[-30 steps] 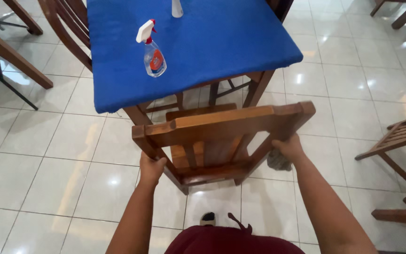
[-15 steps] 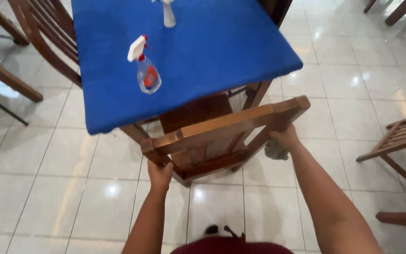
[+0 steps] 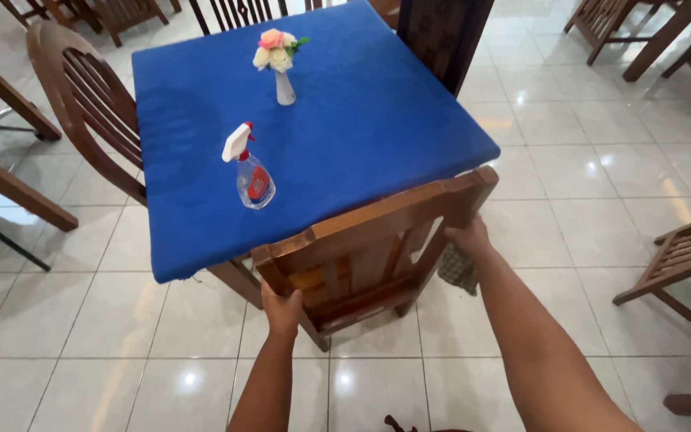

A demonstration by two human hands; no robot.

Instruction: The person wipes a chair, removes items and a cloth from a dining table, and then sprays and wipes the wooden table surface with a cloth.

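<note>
Wooden chair (image 3: pixel 365 252) at blue-clothed table (image 3: pixel 361 120)

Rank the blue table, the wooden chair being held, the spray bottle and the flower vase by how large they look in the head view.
1. blue table
2. wooden chair
3. spray bottle and flower vase: alike; the vase stands farther off, so unranked.

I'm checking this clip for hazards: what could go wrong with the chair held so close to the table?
1. The wooden chair sits against the blue table; a bump could topple the spray bottle or flower vase.
2. The left hand and right hand grip the backrest posts near the table edge, so fingers might get pinched.
</note>
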